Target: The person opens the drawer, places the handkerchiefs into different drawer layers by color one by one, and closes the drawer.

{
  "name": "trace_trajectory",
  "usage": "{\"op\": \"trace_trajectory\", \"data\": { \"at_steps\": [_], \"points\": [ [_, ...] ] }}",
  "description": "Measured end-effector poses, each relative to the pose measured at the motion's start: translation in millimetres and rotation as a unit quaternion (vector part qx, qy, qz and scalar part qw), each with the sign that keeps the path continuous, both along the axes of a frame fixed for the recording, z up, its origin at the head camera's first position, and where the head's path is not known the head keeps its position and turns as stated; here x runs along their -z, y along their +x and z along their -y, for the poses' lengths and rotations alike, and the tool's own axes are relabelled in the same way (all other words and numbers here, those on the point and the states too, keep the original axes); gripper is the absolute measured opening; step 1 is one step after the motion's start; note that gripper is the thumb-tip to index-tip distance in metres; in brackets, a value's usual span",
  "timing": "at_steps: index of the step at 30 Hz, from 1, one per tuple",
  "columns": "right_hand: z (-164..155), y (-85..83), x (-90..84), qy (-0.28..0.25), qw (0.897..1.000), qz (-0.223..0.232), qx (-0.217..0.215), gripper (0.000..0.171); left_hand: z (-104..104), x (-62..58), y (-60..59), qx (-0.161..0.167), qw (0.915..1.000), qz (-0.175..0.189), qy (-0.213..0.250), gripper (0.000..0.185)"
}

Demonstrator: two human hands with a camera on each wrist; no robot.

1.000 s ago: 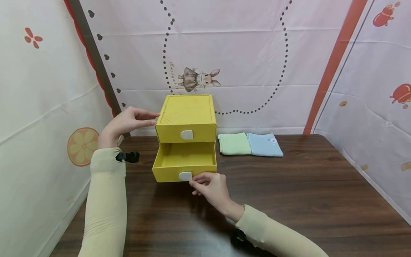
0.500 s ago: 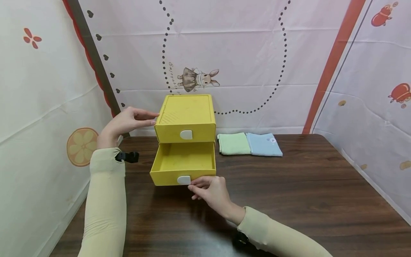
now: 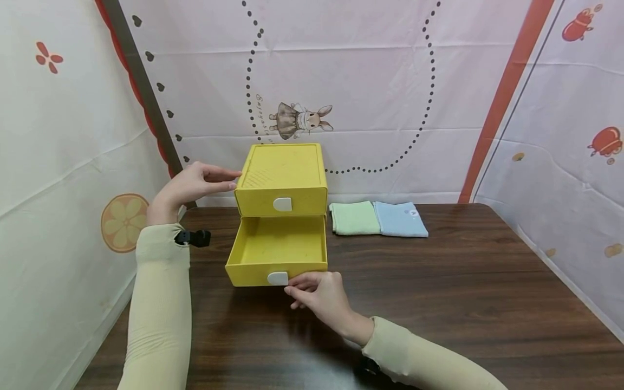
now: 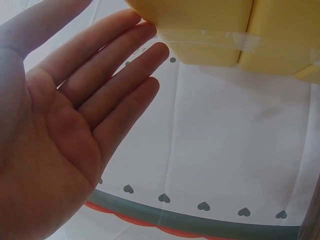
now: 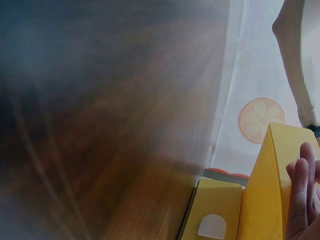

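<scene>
A yellow two-drawer storage box [image 3: 285,168] stands toward the back of the table, white tabs on its fronts. Its upper drawer [image 3: 258,203] is closed; the lower drawer [image 3: 280,249] is pulled out, with a bare inside. My right hand [image 3: 324,300] pinches the right side of the lower drawer's white handle [image 3: 278,278]. In the right wrist view its fingers [image 5: 299,195] lie close against the yellow front, and the handle they hold is hidden. My left hand [image 3: 192,181] reaches along the box's left side, its fairly straight fingers [image 4: 117,70] right at the wall.
A folded green cloth [image 3: 356,218] and a folded blue cloth [image 3: 402,219] lie side by side to the right of the box. The dark wood table [image 3: 463,292] is bordered by printed fabric walls [image 3: 380,97]. Clear tape [image 4: 210,39] crosses the box's side.
The lower drawer has slid farther out toward me, with my right hand moving along on its handle. My left hand has stayed at the box's side.
</scene>
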State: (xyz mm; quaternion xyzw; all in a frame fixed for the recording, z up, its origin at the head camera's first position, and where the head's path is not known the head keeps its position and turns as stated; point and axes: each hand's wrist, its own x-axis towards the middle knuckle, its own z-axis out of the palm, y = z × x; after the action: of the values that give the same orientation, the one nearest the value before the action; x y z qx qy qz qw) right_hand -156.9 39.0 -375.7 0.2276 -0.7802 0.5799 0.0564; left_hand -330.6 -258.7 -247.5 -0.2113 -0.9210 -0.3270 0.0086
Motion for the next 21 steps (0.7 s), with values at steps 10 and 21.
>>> {"op": "trace_trajectory", "data": {
  "at_steps": [10,21],
  "points": [
    [-1,4.0,0.0,0.005,1.000,-0.006,-0.007,0.006,-6,-5.7,7.8,0.001,1.0000,0.007,-0.002,0.049],
    [-3,6.9,-1.2,0.005,1.000,0.000,-0.017,0.007,-5,-4.2,5.0,0.000,1.0000,0.004,-0.003,0.050]
  ]
}}
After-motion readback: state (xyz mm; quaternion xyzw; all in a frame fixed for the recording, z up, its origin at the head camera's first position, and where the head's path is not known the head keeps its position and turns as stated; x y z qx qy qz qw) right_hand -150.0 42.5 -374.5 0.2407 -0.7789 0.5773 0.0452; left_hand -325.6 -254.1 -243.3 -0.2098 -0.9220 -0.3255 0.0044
